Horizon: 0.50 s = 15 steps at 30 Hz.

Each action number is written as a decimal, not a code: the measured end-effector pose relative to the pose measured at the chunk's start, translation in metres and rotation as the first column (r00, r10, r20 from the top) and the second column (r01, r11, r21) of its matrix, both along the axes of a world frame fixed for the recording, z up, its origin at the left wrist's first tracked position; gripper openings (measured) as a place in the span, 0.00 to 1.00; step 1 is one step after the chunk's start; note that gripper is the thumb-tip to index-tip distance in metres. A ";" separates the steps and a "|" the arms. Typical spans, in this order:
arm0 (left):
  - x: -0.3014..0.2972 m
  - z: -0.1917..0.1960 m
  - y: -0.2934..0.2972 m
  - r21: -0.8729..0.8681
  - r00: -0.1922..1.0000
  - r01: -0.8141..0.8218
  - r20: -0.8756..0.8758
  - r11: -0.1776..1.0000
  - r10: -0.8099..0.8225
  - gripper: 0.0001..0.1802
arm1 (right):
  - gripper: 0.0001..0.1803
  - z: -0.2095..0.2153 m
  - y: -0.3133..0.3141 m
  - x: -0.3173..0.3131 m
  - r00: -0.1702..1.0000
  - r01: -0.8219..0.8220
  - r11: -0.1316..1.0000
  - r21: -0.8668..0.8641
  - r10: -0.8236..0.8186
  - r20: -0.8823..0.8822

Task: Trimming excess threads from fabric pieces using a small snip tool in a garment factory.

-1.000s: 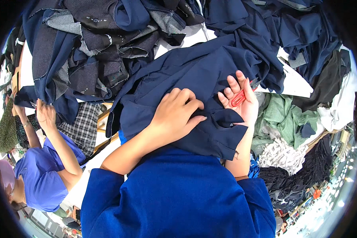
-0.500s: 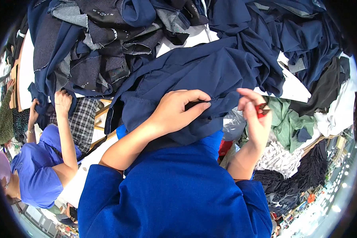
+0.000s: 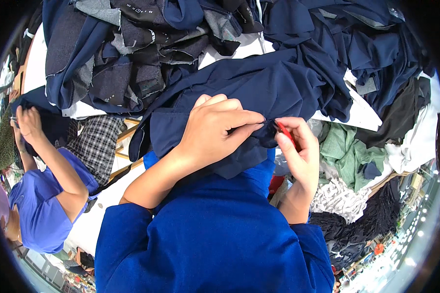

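A navy blue garment [image 3: 259, 80] lies bunched in front of me and hangs over the table edge against my blue shirt. My left hand [image 3: 208, 129] pinches a bit of its cloth between thumb and forefinger. Close to that pinch, my right hand [image 3: 300, 151] holds small red thread snips [image 3: 287, 135], their tips at the cloth. The fingers and the dark fabric partly hide the blades, so I cannot make out whether they touch a thread.
Dark denim pieces [image 3: 110, 90] with frayed edges are heaped at the far left; more navy cloth [image 3: 371, 49] lies far right. Green cloth [image 3: 349, 149] and white fabric strips [image 3: 342, 198] sit to my right. At left, a person in purple [image 3: 49, 195] handles dark cloth beside checked fabric [image 3: 98, 149].
My right hand has come left to the pinched cloth, bringing the snips to it. My left hand keeps its pinch. The person at left has moved their hands farther left.
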State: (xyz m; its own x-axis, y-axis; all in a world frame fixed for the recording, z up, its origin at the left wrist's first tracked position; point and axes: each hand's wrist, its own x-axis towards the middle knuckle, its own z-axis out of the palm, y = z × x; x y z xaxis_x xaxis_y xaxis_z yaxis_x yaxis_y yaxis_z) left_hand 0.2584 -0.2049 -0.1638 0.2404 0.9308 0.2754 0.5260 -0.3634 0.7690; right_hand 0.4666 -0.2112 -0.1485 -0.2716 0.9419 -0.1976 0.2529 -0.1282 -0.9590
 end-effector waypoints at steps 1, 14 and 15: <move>0.000 0.001 0.000 0.000 1.000 -0.002 0.000 1.000 0.002 0.09 | 0.14 0.000 0.000 -0.002 0.999 0.025 0.998 0.060 -0.027 0.036; 0.000 -0.001 -0.005 -0.031 1.000 0.000 0.004 1.000 0.000 0.06 | 0.14 0.003 -0.005 -0.009 0.993 0.093 0.992 0.089 -0.099 0.064; 0.001 -0.001 -0.005 -0.036 1.000 -0.006 0.004 0.999 0.006 0.05 | 0.14 0.004 -0.005 -0.009 0.993 0.091 0.992 0.088 -0.097 0.064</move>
State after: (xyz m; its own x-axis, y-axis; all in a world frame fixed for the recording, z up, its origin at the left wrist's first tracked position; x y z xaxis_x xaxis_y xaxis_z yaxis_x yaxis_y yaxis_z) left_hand 0.2591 -0.2103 -0.1648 0.2339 0.9415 0.2426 0.5249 -0.3323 0.7836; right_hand 0.4579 -0.2159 -0.1447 -0.1697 0.9768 -0.1309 0.3082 -0.0735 -0.9485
